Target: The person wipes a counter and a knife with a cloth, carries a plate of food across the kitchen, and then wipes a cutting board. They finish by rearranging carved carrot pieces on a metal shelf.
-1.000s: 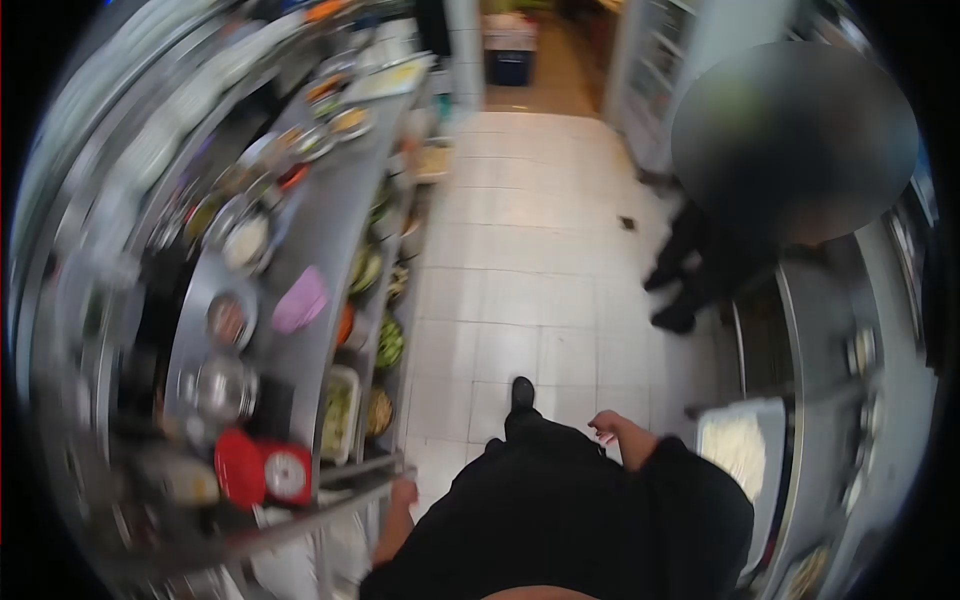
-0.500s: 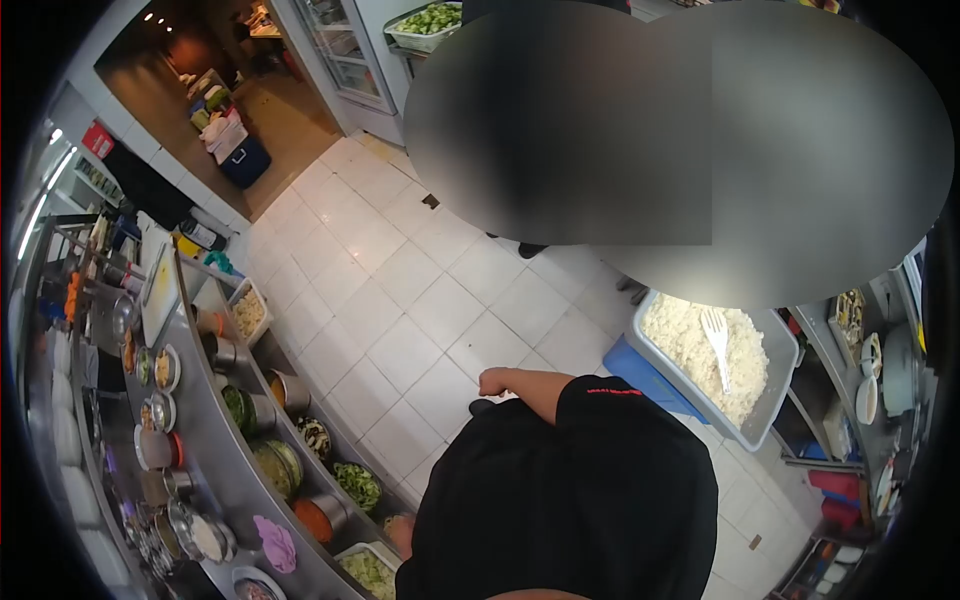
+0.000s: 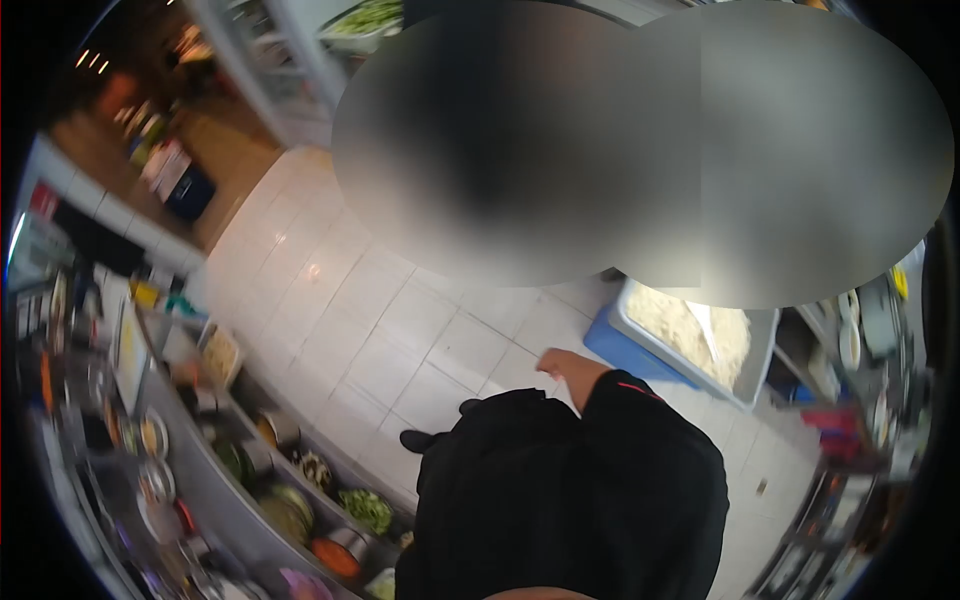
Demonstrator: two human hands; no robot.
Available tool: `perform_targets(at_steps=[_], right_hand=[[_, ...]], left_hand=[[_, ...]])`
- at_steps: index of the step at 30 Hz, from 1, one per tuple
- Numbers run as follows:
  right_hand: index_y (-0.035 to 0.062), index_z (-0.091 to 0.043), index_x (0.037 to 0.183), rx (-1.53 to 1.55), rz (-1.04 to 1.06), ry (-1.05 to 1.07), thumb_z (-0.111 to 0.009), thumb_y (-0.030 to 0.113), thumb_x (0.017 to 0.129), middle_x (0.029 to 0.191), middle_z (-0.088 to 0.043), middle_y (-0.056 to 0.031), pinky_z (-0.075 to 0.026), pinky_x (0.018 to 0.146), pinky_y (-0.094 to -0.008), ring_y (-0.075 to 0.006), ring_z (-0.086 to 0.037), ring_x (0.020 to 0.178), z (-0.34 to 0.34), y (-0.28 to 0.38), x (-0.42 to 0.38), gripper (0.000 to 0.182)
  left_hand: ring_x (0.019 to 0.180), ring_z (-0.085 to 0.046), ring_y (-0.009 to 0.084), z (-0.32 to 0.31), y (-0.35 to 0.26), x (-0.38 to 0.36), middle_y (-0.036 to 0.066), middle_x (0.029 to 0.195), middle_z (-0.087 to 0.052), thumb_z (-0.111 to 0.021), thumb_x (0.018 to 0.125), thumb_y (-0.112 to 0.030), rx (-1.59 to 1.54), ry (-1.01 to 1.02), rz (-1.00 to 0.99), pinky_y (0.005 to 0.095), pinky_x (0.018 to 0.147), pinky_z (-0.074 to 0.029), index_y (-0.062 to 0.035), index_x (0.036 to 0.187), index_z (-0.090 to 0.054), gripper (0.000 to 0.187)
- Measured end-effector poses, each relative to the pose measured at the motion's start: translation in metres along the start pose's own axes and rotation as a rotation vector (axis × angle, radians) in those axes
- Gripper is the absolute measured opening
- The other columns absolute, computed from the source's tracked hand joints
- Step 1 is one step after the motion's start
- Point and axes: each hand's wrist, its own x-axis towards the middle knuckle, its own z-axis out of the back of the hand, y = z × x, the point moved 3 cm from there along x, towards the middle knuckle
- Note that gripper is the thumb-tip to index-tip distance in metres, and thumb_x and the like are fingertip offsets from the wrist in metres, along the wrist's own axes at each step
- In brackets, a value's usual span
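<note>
The grey tub of cooked rice (image 3: 760,345) sits on a blue crate (image 3: 615,348) on the tiled floor (image 3: 400,320), ahead of you and to your right, with a white utensil (image 3: 705,325) lying in the rice. It is the thing nearest your right hand (image 3: 553,361), which hangs near its corner but apart from it, touching nothing. The fingers look loosely curled around nothing, though the blur keeps you from being sure. Your left hand is hidden behind your black-clad body, so you cannot tell whether it is clenched or released.

Judging by this, nothing is in hand yet: the rice lies untouched by you, the utensil rests there unheld, and any scooping or carrying looks yet to begin.

Further out, a long steel surface (image 3: 210,500) runs along your left, carrying bowls and tubs of chopped greens (image 3: 368,508) and an orange sauce (image 3: 335,555). Two other people stand just beyond the tub, close to it. Shelves with dishes (image 3: 850,345) lie on the far right, too smeared to read.
</note>
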Motion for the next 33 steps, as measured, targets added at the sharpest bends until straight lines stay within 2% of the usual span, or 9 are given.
perform_targets(at_steps=[2, 3, 6, 9, 13, 19, 23, 28, 33], right_hand=[[0.0082, -0.07, 0.099, -0.043, 0.262, -0.259, -0.06, 0.023, 0.08, 0.09, -0.068, -0.0176, -0.051, 0.073, -0.0428, -0.0286, -0.067, 0.083, -0.013, 0.005, 0.046, 0.026], [0.0086, -0.07, 0.101, -0.077, 0.358, -0.209, -0.061, 0.024, 0.08, 0.089, -0.068, -0.0169, -0.051, 0.072, -0.0424, -0.0279, -0.066, 0.082, -0.016, 0.003, 0.048, 0.028], [0.0097, -0.068, 0.107, -0.262, 0.631, 0.012, -0.062, 0.028, 0.082, 0.089, -0.068, -0.0145, -0.052, 0.072, -0.041, -0.0259, -0.064, 0.08, -0.029, -0.013, 0.053, 0.032], [0.0108, -0.066, 0.113, -0.399, 0.75, 0.25, -0.064, 0.032, 0.084, 0.089, -0.067, -0.0122, -0.052, 0.071, -0.0396, -0.0239, -0.062, 0.078, -0.023, 0.065, 0.06, 0.036], [0.0119, -0.065, 0.12, -0.371, 0.789, 0.381, -0.065, 0.035, 0.085, 0.089, -0.066, -0.0098, -0.052, 0.07, -0.0382, -0.0218, -0.059, 0.076, -0.019, 0.242, 0.024, 0.042], [0.0167, -0.028, 0.148, 0.503, 0.462, 1.037, -0.047, 0.044, 0.098, 0.136, -0.049, -0.0125, -0.041, 0.099, -0.0568, -0.0299, -0.046, 0.127, -0.13, 0.534, -0.21, 0.06], [0.0023, -0.052, 0.122, 0.598, 0.618, 0.907, -0.045, 0.034, 0.101, 0.112, -0.061, -0.0102, -0.049, 0.09, -0.0324, -0.021, -0.06, 0.105, -0.19, 0.583, -0.201, 0.038], [0.003, -0.061, 0.106, 0.44, 0.688, 0.638, -0.048, 0.024, 0.099, 0.096, -0.064, -0.0083, -0.05, 0.079, -0.0318, -0.0169, -0.062, 0.091, -0.221, 0.603, -0.214, 0.026], [0.0025, -0.059, 0.116, 0.381, 0.668, 1.017, -0.051, 0.029, 0.098, 0.107, -0.064, -0.0097, -0.05, 0.084, -0.0343, -0.0193, -0.06, 0.098, -0.264, 0.66, -0.261, 0.033]], left_hand=[[0.108, -0.059, 0.0336, 0.0, 0.017, -0.056, 0.022, 0.132, -0.052, -0.044, 0.098, -0.025, 0.158, 0.007, -0.021, 0.0393, 0.091, -0.048, -0.0067, 0.14, -0.043, 0.046], [0.091, -0.065, 0.0315, 0.006, -0.011, -0.061, 0.015, 0.102, -0.068, -0.05, 0.09, -0.024, 0.604, 0.228, 0.526, 0.0423, 0.079, -0.052, -0.0037, 0.11, -0.063, 0.032], [0.089, -0.063, 0.03, -0.054, 0.099, -0.084, 0.01, 0.097, -0.068, -0.066, 0.078, -0.034, -0.109, -0.466, 0.283, 0.0424, 0.083, -0.05, -0.0124, 0.101, -0.07, 0.032], [0.097, -0.06, 0.0314, 0.019, -0.08, -0.07, 0.012, 0.099, -0.064, -0.069, 0.073, -0.027, 0.328, -0.282, 0.8, 0.0415, 0.086, -0.048, -0.0169, 0.096, -0.072, 0.026], [0.094, -0.06, 0.0325, -0.018, -0.087, -0.074, 0.016, 0.1, -0.061, -0.066, 0.077, -0.016, -0.249, -0.418, 0.737, 0.0397, 0.085, -0.048, -0.0096, 0.093, -0.068, 0.017], [0.097, -0.058, 0.0293, -0.079, -0.23, -0.029, 0.012, 0.099, -0.061, -0.066, 0.071, -0.006, -0.706, -0.322, 0.21, 0.0387, 0.086, -0.048, -0.0071, 0.097, -0.066, 0.026], [0.09, -0.061, 0.0316, -0.059, -0.239, -0.009, 0.014, 0.095, -0.062, -0.069, 0.077, -0.015, -0.649, -0.169, 0.198, 0.038, 0.078, -0.049, -0.0054, 0.097, -0.069, 0.022], [0.082, -0.064, 0.031, -0.012, -0.211, -0.009, 0.014, 0.09, -0.065, -0.066, 0.086, -0.02, -0.66, -0.059, 0.331, 0.0369, 0.072, -0.05, -0.0037, 0.09, -0.072, 0.018], [0.095, -0.061, 0.0298, 0.033, -0.186, -0.017, 0.014, 0.102, -0.061, -0.066, 0.08, -0.009, -0.579, -0.42, 0.41, 0.0365, 0.081, -0.05, -0.0057, 0.1, -0.07, 0.021]])
